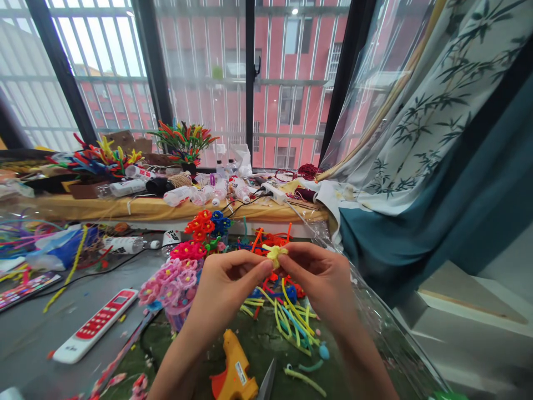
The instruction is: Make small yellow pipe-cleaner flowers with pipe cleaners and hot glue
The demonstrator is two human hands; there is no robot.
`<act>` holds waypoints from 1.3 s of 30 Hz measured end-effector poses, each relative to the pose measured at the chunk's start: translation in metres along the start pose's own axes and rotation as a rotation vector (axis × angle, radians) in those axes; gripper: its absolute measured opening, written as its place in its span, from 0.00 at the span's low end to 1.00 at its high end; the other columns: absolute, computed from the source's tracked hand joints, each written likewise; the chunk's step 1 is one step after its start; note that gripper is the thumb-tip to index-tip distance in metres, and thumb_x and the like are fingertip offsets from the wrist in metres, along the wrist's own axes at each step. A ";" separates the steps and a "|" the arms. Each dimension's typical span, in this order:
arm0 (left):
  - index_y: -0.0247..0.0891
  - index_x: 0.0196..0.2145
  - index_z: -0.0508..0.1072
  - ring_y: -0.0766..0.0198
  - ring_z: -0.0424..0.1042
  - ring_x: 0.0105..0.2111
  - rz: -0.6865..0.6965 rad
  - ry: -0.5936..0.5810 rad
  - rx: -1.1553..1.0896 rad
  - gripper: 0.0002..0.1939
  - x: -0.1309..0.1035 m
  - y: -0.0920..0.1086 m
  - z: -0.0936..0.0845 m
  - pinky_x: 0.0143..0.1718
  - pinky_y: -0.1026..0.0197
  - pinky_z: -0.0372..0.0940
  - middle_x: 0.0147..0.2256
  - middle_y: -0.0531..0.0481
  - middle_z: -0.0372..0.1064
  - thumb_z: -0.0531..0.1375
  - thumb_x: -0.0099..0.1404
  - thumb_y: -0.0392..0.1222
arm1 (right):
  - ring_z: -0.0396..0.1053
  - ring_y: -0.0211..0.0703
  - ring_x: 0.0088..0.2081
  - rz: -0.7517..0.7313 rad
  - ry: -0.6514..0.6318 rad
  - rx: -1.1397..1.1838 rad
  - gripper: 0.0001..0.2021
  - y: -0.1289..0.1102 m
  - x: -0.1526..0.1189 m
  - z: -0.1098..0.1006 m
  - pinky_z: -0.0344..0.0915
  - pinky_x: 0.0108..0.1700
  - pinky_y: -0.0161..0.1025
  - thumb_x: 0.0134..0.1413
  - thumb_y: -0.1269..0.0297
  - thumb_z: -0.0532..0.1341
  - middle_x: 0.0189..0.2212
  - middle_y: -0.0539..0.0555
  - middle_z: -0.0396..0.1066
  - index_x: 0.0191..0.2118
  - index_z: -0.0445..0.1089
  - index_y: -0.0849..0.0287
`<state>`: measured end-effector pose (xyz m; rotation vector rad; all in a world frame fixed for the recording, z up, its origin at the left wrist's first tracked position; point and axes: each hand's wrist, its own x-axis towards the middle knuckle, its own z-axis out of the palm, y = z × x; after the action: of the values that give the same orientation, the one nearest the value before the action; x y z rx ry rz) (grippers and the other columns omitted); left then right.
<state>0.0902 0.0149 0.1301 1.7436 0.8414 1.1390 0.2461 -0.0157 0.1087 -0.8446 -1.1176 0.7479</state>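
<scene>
Orange glue gun (235, 371) lay nearest. Left hand (231, 280) and right hand (327, 278) pinched yellow piece (275, 253); apparently shaping, which called for light, even fingertip pressure.

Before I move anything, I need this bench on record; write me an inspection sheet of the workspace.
Surface: dark green mat, scraps scattered on it
Job's things: yellow fuzzy piece, held up; yellow-green stems below; glue gun and pointed blade nearer the wearer
Clutter: remote, pink flowers, bottles on the ledge
Hands: left hand and right hand, fingers pinching the yellow fuzzy piece
Cables: black cable beyond the remote
Surroundings: barred window ahead, curtain at right
</scene>
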 end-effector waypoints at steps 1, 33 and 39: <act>0.34 0.27 0.80 0.72 0.58 0.20 -0.047 -0.006 -0.049 0.12 0.001 -0.001 0.000 0.20 0.69 0.50 0.20 0.53 0.69 0.67 0.57 0.47 | 0.75 0.34 0.26 0.011 -0.020 0.008 0.03 -0.001 0.000 0.000 0.72 0.32 0.29 0.48 0.66 0.71 0.26 0.48 0.79 0.31 0.79 0.55; 0.35 0.23 0.78 0.71 0.66 0.19 0.370 -0.080 0.282 0.08 -0.002 0.005 -0.012 0.22 0.69 0.59 0.20 0.53 0.72 0.65 0.60 0.37 | 0.74 0.37 0.18 0.377 -0.181 0.247 0.13 -0.017 -0.001 0.003 0.74 0.23 0.30 0.28 0.68 0.78 0.18 0.50 0.76 0.24 0.77 0.62; 0.35 0.24 0.77 0.72 0.65 0.18 0.502 -0.046 0.409 0.07 -0.004 0.007 -0.014 0.22 0.69 0.58 0.19 0.53 0.71 0.64 0.60 0.34 | 0.73 0.37 0.17 0.416 -0.190 0.269 0.14 -0.015 0.000 0.004 0.74 0.22 0.31 0.28 0.67 0.78 0.16 0.49 0.75 0.24 0.76 0.62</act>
<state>0.0766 0.0132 0.1381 2.4044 0.6546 1.3008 0.2436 -0.0224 0.1223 -0.7950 -0.9872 1.3171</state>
